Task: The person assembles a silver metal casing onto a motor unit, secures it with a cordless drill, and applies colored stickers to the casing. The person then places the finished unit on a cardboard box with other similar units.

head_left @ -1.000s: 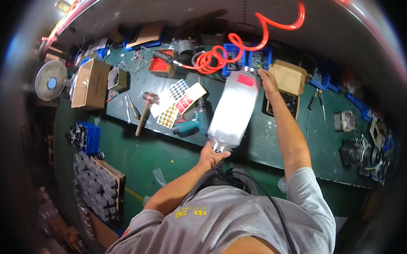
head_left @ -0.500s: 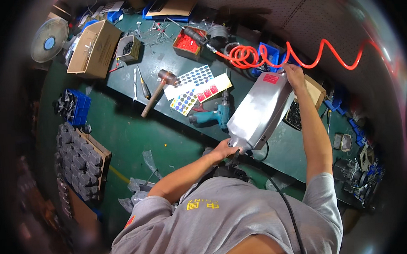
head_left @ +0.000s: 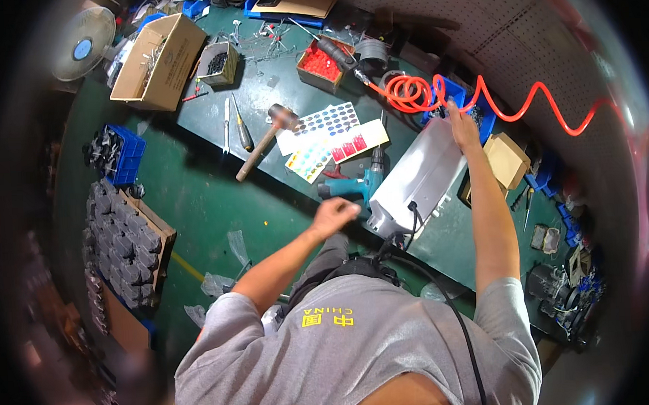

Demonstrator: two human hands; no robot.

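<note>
A long silver metal box (head_left: pixel 421 171) lies slantwise at the bench's front edge, with a black cable (head_left: pixel 413 214) at its near end. My right hand (head_left: pixel 465 130) is closed on the box's far end, its fingertips over the end corner. To the left of the near end, my left hand (head_left: pixel 334 215) hangs in the air, apart from the box. Its fingers look bent but are smeared by motion, and nothing shows in them. Just left of the box lies a teal cordless drill (head_left: pixel 353 187). Sticker sheets (head_left: pixel 329 138) and a mallet (head_left: pixel 267 140) are beyond it.
A coiled red air hose (head_left: pixel 505 108) runs over blue bins, joined to an air screwdriver (head_left: pixel 336 56). Behind the sheets stands a box of red parts (head_left: pixel 320 64). Farther left are a carton (head_left: pixel 155 65), a screwdriver (head_left: pixel 242 126) and, on the floor, stacked grey parts (head_left: pixel 120 240).
My left hand has let go of the box's near end and moved left. The box has turned, so its red label no longer shows and the cable's side faces up. My right hand stays on it.
</note>
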